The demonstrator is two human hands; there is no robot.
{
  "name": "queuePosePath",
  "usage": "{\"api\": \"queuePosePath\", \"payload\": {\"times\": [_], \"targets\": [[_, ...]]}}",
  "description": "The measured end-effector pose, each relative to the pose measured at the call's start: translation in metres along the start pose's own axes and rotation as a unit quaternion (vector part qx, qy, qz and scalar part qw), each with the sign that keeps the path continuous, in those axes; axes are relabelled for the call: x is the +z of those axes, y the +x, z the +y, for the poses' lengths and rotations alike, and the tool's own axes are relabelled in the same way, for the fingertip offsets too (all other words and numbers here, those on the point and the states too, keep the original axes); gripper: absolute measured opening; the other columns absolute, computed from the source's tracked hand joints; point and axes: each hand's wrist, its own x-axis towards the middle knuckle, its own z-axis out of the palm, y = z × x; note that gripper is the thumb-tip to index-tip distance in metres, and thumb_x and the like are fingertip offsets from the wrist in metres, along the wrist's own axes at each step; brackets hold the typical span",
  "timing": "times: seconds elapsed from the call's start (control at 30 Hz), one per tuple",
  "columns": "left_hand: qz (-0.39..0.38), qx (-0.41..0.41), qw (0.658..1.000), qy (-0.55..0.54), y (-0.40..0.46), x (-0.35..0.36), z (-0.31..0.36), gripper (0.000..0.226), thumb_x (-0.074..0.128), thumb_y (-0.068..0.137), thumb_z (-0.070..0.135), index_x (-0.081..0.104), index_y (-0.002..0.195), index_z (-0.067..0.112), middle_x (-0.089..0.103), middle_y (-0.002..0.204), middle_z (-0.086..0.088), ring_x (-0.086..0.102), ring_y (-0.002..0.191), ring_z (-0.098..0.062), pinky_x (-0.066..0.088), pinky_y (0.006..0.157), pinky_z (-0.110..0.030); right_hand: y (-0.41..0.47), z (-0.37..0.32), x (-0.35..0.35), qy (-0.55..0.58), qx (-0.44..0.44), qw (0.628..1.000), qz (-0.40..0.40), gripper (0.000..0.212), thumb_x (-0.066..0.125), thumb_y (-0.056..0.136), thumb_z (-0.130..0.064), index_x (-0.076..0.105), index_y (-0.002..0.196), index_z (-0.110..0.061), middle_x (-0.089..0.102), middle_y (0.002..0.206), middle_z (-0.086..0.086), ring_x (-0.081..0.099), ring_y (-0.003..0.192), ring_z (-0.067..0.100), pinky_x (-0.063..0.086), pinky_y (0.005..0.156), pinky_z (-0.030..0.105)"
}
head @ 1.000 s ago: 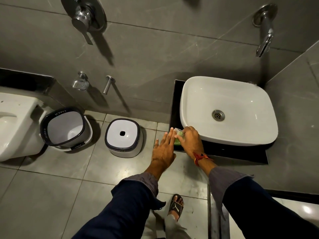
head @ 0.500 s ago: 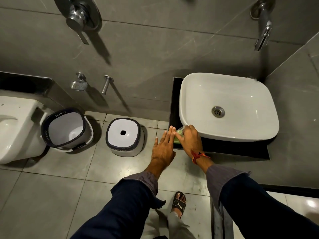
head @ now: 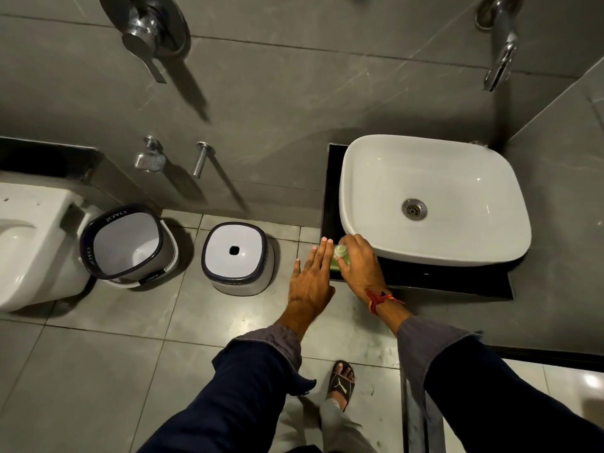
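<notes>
A small green bottle [head: 338, 256] with a pale cap stands on the black counter [head: 425, 281] at its left front corner, beside the white basin [head: 434, 197]. My right hand [head: 358, 261] is curled round the bottle from the right, fingers over its top. My left hand [head: 310, 279] is held flat with straight fingers just left of the bottle, fingertips at the counter's edge; whether they touch the bottle I cannot tell.
A white bucket [head: 127, 243] with a dark rim and an upturned white stool [head: 237, 258] stand on the grey tile floor by the wall. A toilet [head: 29, 243] is at the left. Taps [head: 500, 50] and a mixer [head: 147, 27] project from the wall. My sandalled foot [head: 341, 380] is below.
Both hands stay at the bottle on the counter corner. The camera has shifted slightly; nothing else has moved.
</notes>
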Motion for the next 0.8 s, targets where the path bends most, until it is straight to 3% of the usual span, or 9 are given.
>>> {"api": "queuePosePath", "payload": {"times": [0.23,0.47,0.63,0.8], "targets": [[-0.008,-0.013,1.000,-0.005,-0.005,0.003,-0.008,0.102,0.064,0.094,0.026,-0.014,0.159,0.021,-0.012,0.170,0.001,-0.005,0.157,-0.023,0.012,0.124,-0.055,0.004,-0.014,0.006,-0.086,0.067,0.993,-0.036,0.045,0.068,0.090,-0.034,0.056,0.122,-0.004,0.062,0.119,0.015,0.061,0.109,0.030,0.057,0.091,0.040],[-0.008,0.000,1.000,-0.014,0.001,-0.003,0.000,0.106,0.066,0.091,0.022,-0.015,0.159,0.022,-0.009,0.170,0.001,-0.001,0.157,-0.023,0.013,0.125,-0.056,0.004,0.008,-0.010,-0.035,-0.014,0.998,-0.045,0.031,0.069,0.085,-0.011,0.062,0.115,-0.007,0.060,0.115,0.011,0.059,0.107,0.027,0.051,0.094,0.036],[-0.003,-0.006,1.000,-0.001,-0.001,-0.001,-0.002,0.108,0.068,0.090,0.026,-0.016,0.159,0.021,-0.009,0.170,0.001,-0.002,0.157,-0.022,0.013,0.124,-0.054,0.009,0.003,-0.006,-0.097,-0.029,0.993,-0.068,0.032,0.066,0.090,-0.017,0.060,0.118,-0.004,0.059,0.119,0.014,0.060,0.107,0.028,0.050,0.097,0.037],[0.000,-0.008,1.000,0.009,-0.003,0.006,0.000,0.106,0.068,0.089,0.027,-0.012,0.159,0.019,-0.009,0.170,0.001,-0.001,0.157,-0.022,0.013,0.124,-0.053,0.007,-0.005,-0.001,-0.137,0.033,0.988,-0.060,0.032,0.062,0.094,-0.025,0.062,0.117,-0.001,0.065,0.117,0.017,0.064,0.104,0.028,0.054,0.093,0.036]]}}
